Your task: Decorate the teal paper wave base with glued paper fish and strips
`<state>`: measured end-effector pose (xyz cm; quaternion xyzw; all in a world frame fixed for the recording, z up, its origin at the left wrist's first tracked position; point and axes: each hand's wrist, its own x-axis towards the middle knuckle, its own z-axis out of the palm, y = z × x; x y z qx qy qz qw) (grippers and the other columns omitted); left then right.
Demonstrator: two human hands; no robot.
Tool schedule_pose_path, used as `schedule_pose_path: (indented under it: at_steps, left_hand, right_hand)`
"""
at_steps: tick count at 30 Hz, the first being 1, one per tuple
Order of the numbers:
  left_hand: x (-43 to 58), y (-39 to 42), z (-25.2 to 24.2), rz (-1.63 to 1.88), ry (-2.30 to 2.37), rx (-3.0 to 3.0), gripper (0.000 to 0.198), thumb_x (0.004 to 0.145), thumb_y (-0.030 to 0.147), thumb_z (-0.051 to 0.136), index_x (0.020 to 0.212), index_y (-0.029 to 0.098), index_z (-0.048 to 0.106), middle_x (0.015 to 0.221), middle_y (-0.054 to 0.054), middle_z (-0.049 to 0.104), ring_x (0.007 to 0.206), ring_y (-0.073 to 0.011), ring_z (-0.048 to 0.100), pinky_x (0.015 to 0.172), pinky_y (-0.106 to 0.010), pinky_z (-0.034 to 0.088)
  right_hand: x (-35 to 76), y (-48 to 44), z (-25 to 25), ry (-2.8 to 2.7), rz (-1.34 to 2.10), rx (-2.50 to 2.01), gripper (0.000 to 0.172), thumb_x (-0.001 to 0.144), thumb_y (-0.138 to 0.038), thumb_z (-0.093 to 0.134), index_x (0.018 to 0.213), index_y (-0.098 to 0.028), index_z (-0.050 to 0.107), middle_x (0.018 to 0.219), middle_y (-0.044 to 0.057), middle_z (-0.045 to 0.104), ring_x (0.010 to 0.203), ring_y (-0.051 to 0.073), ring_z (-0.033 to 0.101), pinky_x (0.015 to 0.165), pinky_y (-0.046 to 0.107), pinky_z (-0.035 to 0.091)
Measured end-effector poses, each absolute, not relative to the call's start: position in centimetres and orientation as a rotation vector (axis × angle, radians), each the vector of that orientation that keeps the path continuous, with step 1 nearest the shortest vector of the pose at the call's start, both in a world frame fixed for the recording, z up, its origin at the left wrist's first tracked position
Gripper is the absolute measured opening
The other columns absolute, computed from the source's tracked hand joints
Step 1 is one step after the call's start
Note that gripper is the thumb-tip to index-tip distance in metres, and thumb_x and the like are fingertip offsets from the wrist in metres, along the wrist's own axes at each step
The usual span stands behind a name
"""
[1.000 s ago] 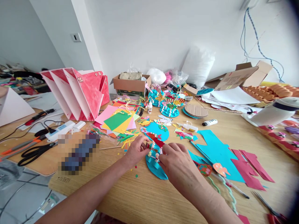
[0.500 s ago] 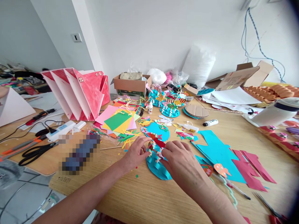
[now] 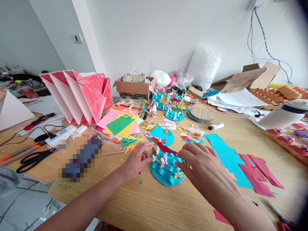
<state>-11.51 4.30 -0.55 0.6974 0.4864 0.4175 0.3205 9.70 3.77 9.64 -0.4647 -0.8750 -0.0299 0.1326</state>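
On the table in front of me sits a round blue disc (image 3: 166,178) with curled blue paper strips, twisted yarn pieces and small paper fish standing on it. A dark red paper fish (image 3: 166,148) is raised above the disc's far side. At the disc's left edge is my left hand (image 3: 137,160), its thumb and index finger apart beside the fish and yarn. My right hand (image 3: 201,163) hovers over the right edge, thumb and fingers parted. It partly hides a small green dotted piece. Behind lies a flat blue disc (image 3: 167,136) with cut-out paper fish on and around it.
Coloured paper sheets (image 3: 121,124) and strips lie left of centre. Finished blue discs with fish (image 3: 174,114) stand behind. To the right are blue paper (image 3: 223,157), red paper pieces (image 3: 252,175), a glue bottle (image 3: 216,126) and scissors (image 3: 276,210). Black scissors (image 3: 36,160) lie at left.
My right hand has moved right, away from the middle of the disc, and its fingers have parted, showing more of the disc and the red fish. My left hand has barely moved.
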Motion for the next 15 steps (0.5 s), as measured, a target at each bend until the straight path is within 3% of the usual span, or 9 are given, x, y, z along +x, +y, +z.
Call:
schedule_pose_path:
  at_steps: [8, 15]
  left_hand:
    - [-12.1, 4.0, -0.2, 1.104, 1.362, 1.698, 0.042, 0.07, 0.01, 0.052, 0.11, 0.023, 0.047, 0.1, -0.003, 0.051, 0.064, -0.0077, 0.051, 0.051, -0.018, 0.043]
    - [-13.2, 5.6, 0.3, 1.111, 1.354, 1.721, 0.026, 0.077, 0.015, 0.046, 0.1, 0.02, 0.056, 0.095, -0.004, 0.054, 0.074, -0.0115, 0.052, 0.061, -0.022, 0.045]
  right_hand:
    - [12.1, 4.5, 9.7, -2.406, 0.031, -1.363, 0.015, 0.081, -0.03, 0.046, 0.08, -0.024, 0.059, 0.086, 0.005, 0.06, 0.078, 0.018, 0.056, 0.065, 0.031, 0.041]
    - [12.8, 4.1, 9.2, -2.33, 0.149, -1.388, 0.017, 0.082, -0.03, 0.044, 0.079, -0.024, 0.059, 0.091, 0.005, 0.06, 0.075, 0.016, 0.059, 0.06, 0.027, 0.045]
